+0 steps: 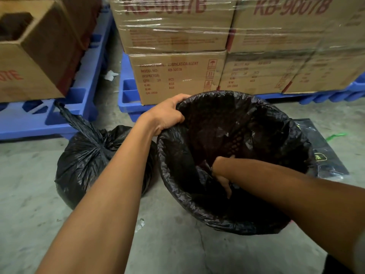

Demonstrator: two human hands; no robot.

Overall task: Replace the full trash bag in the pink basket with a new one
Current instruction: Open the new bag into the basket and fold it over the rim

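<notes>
A new black trash bag (276, 135) lines the basket, its edge folded over the rim all round; the basket's pink walls are hidden, and only a lattice pattern shows through the plastic. My left hand (167, 115) grips the bag's folded edge at the far left of the rim. My right hand (223, 175) reaches deep inside, fingers pressed down into the black plastic near the bottom; its grip is partly hidden. The full trash bag (88, 161), black and knotted at the top, sits on the floor just left of the basket.
Blue plastic pallets (130, 97) carry shrink-wrapped cardboard boxes (177, 76) right behind the basket. An open cardboard box (35, 56) stands at the upper left. A flat black packet (324, 155) lies on the concrete floor to the right. Small scraps litter the floor.
</notes>
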